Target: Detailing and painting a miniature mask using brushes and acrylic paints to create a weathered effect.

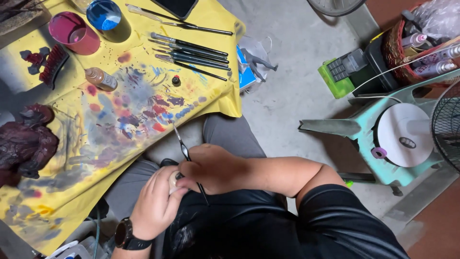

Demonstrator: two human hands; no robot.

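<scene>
The yellow paint-stained cloth-covered table (211,103) sits ahead of the person's lap. The right hand (213,168) closes its grip on a thin dark-handled paintbrush (184,149), bristle tip angled toward the table. The left hand (155,204), with a black wristwatch (125,235), wraps a small pale rounded piece (174,181), held over the lap beside the right hand.

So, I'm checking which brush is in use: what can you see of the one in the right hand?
The thin paintbrush has a dark slim handle, a silvery ferrule and a fine tip pointing up toward the paint-stained yellow cloth. It slants through the right hand, its lower end poking out below the fingers, beside the left hand.
</scene>
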